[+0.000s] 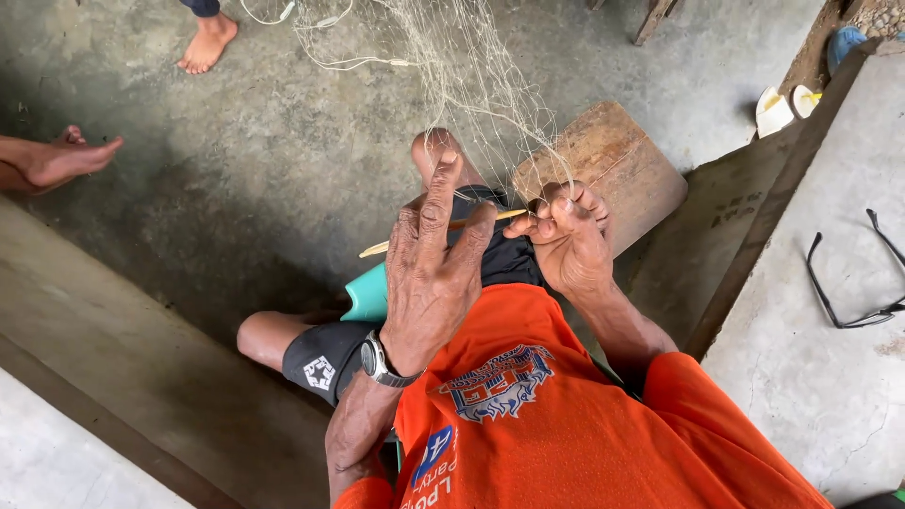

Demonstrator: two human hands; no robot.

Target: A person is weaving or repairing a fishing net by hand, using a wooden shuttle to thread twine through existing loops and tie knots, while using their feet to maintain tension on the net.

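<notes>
My left hand (429, 273) is spread open, fingers raised against the fishing net (471, 85) stretching far ahead. My right hand (566, 240) pinches net strands and the thin wooden needle (452, 226) lying between both hands

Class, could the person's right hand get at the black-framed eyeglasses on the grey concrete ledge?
Probably yes: the black-framed eyeglasses lie uncovered on the grey concrete ledge on that side, but the right hand is pinching the pale fishing net.
</notes>
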